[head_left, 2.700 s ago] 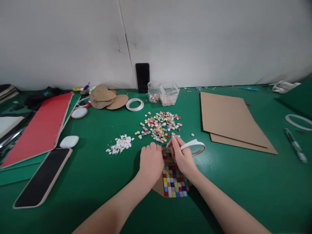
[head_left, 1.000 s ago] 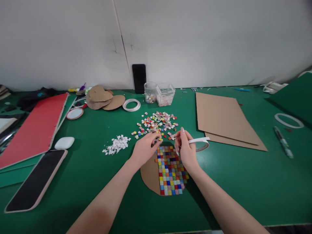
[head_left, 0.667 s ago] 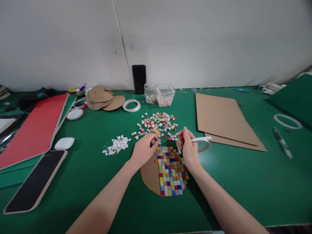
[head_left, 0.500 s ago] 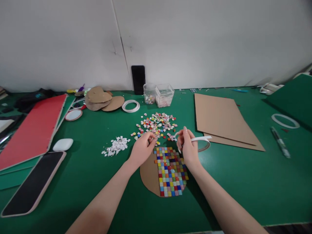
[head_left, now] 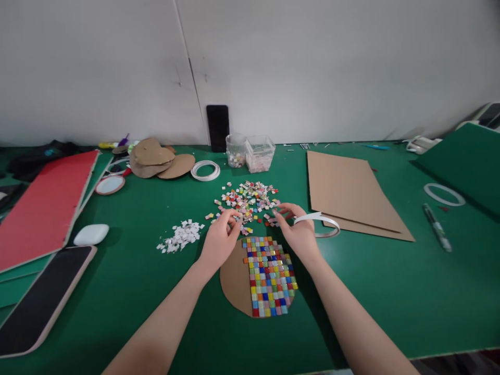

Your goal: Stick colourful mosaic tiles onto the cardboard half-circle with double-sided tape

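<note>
A round cardboard disc point(head_left: 235, 281) lies on the green table, its right part covered by rows of colourful square tiles point(head_left: 272, 278). Just above its upper left edge is my left hand point(head_left: 222, 237), fingers pinched together on something too small to make out. My right hand point(head_left: 299, 232) is at the disc's upper right, with a roll of white tape point(head_left: 332, 223) hanging around its fingers; its thumb and forefinger reach toward loose tiles. Those loose tiles point(head_left: 250, 198) lie in a pile beyond both hands. White paper scraps point(head_left: 183, 235) are heaped left of my left hand.
Cardboard sheets point(head_left: 344, 187) lie at the right, near a marker point(head_left: 437, 228) and a tape ring point(head_left: 444, 194). Behind the tiles stand a clear cup point(head_left: 236, 151), a clear box point(head_left: 260, 154) and an upright phone point(head_left: 217, 127). Another phone point(head_left: 42, 299) lies at the left.
My right hand has turned and its fingers have opened out toward the loose tiles, while the tape has slid back over the hand. My left hand stays pinched; the view has shifted slightly.
</note>
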`<state>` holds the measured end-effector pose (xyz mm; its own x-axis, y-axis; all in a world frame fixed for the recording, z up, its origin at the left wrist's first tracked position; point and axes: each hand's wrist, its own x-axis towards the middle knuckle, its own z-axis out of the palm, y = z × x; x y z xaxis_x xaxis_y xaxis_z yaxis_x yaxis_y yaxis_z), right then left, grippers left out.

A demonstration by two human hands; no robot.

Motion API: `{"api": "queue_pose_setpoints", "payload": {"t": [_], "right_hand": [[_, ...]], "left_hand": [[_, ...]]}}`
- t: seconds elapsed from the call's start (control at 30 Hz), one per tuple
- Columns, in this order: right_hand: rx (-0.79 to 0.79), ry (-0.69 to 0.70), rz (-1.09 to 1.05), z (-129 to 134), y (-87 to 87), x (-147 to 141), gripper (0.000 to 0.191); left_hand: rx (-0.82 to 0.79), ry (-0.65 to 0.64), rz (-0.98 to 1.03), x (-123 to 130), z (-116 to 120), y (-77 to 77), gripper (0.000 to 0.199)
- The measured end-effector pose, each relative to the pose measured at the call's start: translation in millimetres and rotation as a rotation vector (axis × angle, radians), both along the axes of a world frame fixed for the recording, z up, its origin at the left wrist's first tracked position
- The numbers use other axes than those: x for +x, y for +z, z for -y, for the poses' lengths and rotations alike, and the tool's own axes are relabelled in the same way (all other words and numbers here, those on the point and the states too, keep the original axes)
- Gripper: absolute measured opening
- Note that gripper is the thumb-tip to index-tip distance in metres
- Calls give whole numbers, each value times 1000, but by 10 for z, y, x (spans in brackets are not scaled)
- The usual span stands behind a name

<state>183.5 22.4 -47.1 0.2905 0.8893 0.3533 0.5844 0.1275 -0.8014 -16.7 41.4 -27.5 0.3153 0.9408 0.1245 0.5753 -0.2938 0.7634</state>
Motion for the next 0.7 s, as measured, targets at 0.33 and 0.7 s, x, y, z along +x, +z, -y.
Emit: {"api": "queue_pose_setpoints", "payload": {"t": [0.33,0.7], "right_hand": [[-123,-61,-46,-9,25,38,22],[-167,74,176,-6,-22,-85,25]], "left_hand": [[34,122,58,-16,-13,16,18],[-1,208,144,-48,-17,50,19]]}}
